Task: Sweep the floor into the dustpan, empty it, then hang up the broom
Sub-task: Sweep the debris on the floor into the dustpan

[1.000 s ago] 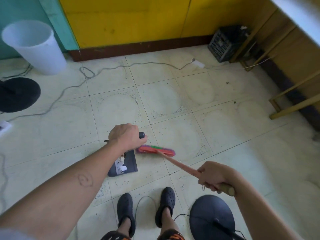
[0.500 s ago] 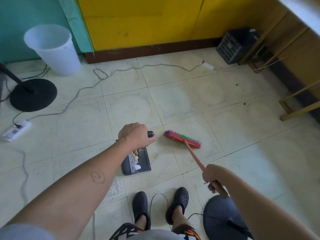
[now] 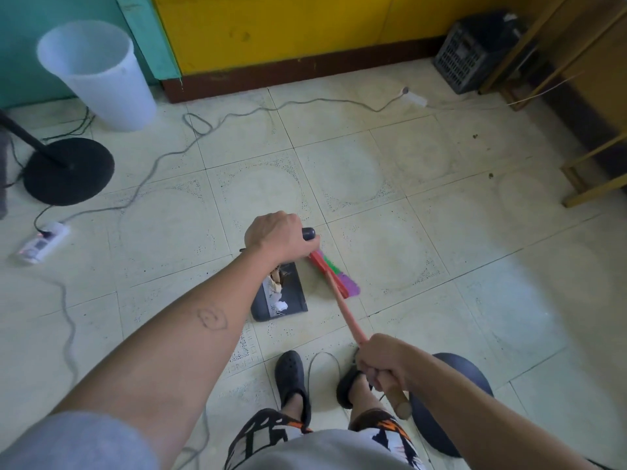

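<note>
The left hand (image 3: 276, 239) is clenched over the top of the dustpan's upright handle, knuckles up, with the black handle tip (image 3: 308, 233) poking out past the thumb side. The dustpan (image 3: 297, 296), dark grey, sits on the tiled floor (image 3: 390, 232) near the middle of the room, directly below that hand. White paper scraps (image 3: 280, 305) and brownish litter lie in its pan.

The right hand (image 3: 383, 359) is wrapped tightly round the broom (image 3: 351, 320) near the upper end of its pinkish-red stick. The bare wooden end sticks out below the fist. The broom slants forward and to the left, and its red head with green and purple bristles (image 3: 349, 286) rests on the floor just beside the dustpan's right edge.

Two black clogs (image 3: 291, 374) stand just behind the dustpan. A white bin (image 3: 101, 72) stands by the teal wall at the far left of the floor, with a black round stand base (image 3: 68, 171) near it and a power strip (image 3: 42, 240) by the floor's left edge. A grey cable (image 3: 237, 113) trails along the far side, and a black crate (image 3: 471, 56) sits in the far right corner.
</note>
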Demonstrator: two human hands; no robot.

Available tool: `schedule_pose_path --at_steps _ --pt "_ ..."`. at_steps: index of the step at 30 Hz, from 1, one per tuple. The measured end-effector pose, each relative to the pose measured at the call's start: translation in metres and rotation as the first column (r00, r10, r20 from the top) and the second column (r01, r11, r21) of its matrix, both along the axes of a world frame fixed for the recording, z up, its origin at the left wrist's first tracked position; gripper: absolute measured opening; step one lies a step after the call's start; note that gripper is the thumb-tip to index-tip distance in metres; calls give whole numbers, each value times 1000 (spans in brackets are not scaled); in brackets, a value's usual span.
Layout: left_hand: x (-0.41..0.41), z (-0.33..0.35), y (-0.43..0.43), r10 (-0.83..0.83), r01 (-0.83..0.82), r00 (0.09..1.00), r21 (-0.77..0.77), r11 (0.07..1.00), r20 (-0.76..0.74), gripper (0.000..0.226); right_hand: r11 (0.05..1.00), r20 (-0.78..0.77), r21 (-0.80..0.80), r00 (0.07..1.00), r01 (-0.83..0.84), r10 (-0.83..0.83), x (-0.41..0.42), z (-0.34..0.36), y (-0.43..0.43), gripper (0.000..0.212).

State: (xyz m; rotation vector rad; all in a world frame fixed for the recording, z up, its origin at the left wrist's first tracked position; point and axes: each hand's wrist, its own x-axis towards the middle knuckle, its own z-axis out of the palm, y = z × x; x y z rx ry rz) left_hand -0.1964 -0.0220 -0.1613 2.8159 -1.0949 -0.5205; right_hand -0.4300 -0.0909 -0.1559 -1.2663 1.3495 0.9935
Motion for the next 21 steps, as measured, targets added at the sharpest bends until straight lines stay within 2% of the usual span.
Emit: schedule_pose_path --at_steps 2,7,12,15,18,21 --pt "0 0 -1 2 -2 1000 -1 1000 8 50 980 32 107 985 166 -170 -1 13 2 12" --pt "2 3 1 22 -22 1000 -9 1000 8 49 874 79 327 912 358 -403 -10 37 -14 27" --pt "2 9 10 21 -21 999 16 1000 -38 49 870 148 309 885 383 -442 -28 59 -39 27" --pt "2 13 23 45 -42 997 54 998 -57 51 914 200 206 899 349 -389 -31 65 -48 29" --pt "3 16 38 82 -75 993 83 994 -84 51 974 232 29 946 226 -227 -29 62 -52 26" --pt "4 21 54 135 -131 988 56 990 -75 53 985 163 -167 987 30 -3 -19 52 -51 13"
